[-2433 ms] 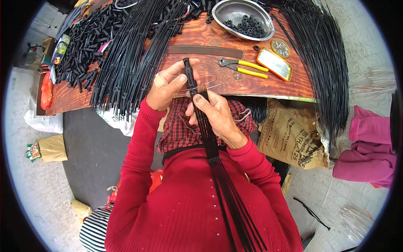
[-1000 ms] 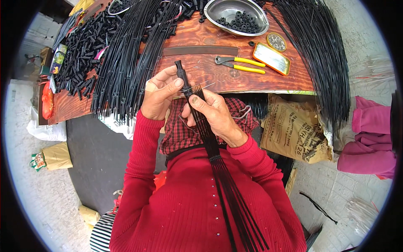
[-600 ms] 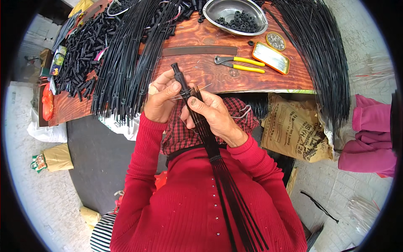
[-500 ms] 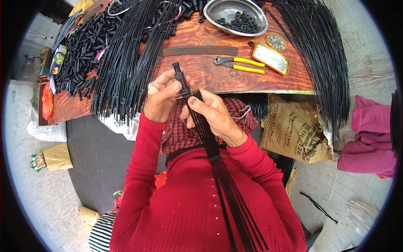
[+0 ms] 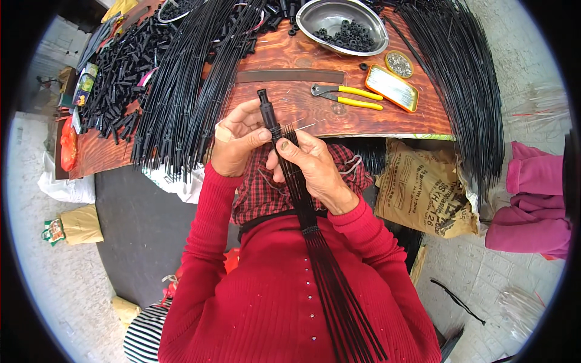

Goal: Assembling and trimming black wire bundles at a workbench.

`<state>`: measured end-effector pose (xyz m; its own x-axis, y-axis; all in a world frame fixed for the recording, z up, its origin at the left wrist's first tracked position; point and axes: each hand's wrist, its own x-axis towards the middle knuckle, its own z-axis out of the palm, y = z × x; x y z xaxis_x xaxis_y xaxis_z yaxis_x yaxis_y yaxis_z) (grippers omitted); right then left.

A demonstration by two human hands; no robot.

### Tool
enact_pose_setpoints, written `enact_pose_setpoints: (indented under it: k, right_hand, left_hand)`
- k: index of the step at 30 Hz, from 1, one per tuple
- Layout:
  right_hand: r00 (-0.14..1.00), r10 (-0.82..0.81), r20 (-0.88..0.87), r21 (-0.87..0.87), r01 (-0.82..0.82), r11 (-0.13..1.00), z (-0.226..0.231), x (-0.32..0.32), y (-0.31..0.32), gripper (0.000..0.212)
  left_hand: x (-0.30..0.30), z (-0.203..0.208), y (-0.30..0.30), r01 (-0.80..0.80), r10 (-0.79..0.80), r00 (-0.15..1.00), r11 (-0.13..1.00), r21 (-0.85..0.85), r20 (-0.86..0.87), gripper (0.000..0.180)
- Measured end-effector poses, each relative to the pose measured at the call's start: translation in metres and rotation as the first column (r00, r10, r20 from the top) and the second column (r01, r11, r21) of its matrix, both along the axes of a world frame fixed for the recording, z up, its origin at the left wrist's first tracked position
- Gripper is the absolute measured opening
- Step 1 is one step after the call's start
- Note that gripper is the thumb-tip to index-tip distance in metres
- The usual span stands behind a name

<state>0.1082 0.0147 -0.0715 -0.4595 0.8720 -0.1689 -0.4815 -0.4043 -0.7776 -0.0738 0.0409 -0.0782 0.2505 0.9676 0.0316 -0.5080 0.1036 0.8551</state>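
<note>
My left hand [image 5: 237, 144] holds a narrow black plastic fitting [image 5: 267, 112], stepped like a bottle neck, its thumb against the lower end and fingers curled behind. Directly below it, my right hand [image 5: 311, 168] is closed round a bundle of thin black rods [image 5: 298, 196], thumb across the top. Short pale rod or wire ends poke out beside the right fingers. A dark band [image 5: 310, 231] ties the rods midway; lower down they fan out over my red top. Whether the rods enter the fitting is hidden by my fingers.
On the wooden table [image 5: 290, 112] lie yellow-handled pincers [image 5: 348, 97], an orange-rimmed tin [image 5: 392, 89], a round dish [image 5: 399, 63] and a metal bowl [image 5: 308, 18] of small black rings. Black rod bundles [image 5: 181, 91] hang over its edge. A brown sack [image 5: 423, 187] stands right.
Both hands and the fitting have shifted slightly right, and the fitting stands more upright. My left thumb lies farther along its lower end. The grip on the rods stays.
</note>
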Motion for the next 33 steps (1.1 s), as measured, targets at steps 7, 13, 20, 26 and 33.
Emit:
enact_pose_setpoints:
  k: [7, 13, 20, 26, 33]
  right_hand:
    - [1.0, -0.006, -0.004, -0.064, 0.006, 0.998, -0.003, 0.002, -0.001, 0.027]
    - [0.997, -0.061, -0.045, -0.101, 0.056, 0.993, -0.014, 0.005, 0.015, 0.025]
    - [0.961, -0.276, -0.002, -0.039, 0.276, 0.96, -0.015, 0.013, 0.06, 0.019]
    - [0.852, -0.522, 0.039, 0.306, 0.488, 0.818, -0.018, -0.008, 0.085, 0.017]
    - [0.903, -0.426, -0.049, 0.217, 0.426, 0.878, -0.008, -0.001, 0.082, 0.016]
  left_hand:
    - [-0.001, -0.012, 0.003, 0.055, -0.054, 0.998, 0.997, -0.051, 0.027, 0.058]
    - [0.015, -0.001, 0.001, -0.125, 0.122, 0.99, 0.991, -0.045, -0.073, 0.057]
    - [0.004, 0.026, -0.021, 0.0, 0.043, 0.984, 0.97, 0.244, -0.173, 0.082]
    - [0.04, 0.023, -0.033, 0.112, 0.292, 0.694, 0.859, 0.5, -0.658, 0.139]
    - [0.037, 0.04, -0.014, -0.024, 0.167, 0.907, 0.937, 0.349, -0.386, 0.079]
